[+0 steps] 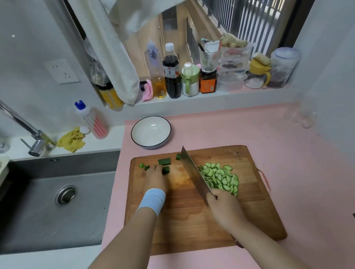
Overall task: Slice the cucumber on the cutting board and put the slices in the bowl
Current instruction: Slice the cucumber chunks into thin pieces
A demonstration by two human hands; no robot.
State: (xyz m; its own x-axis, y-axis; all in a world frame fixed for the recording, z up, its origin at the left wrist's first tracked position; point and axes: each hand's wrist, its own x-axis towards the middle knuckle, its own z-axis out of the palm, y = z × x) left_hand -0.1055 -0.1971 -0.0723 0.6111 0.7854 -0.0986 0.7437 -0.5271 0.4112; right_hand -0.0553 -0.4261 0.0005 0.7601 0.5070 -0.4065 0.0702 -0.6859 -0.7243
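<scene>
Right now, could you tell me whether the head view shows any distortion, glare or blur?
Head view: wide-angle bending bows the cutting board edges; a small highlight glints in the bowl; the knife blade has a dull sheen; cucumber slices are sharp; glasses at right look smeared.

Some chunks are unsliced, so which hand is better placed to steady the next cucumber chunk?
Left hand: it rests among the cucumber chunks, while the right hand grips the cleaver.

A pink tabletop [273,151] spreads from 3 to 6 o'clock. At 9 o'clock, a grey sink [34,209] lies below a chrome faucet [21,127]. The white wall [18,49] carries a socket [61,71] at 10 o'clock. At 12 o'clock, a sill [191,99] crowded with bottles [172,74] fronts a daylit barred window [248,11], and a white cloth [113,56] hangs there.
</scene>
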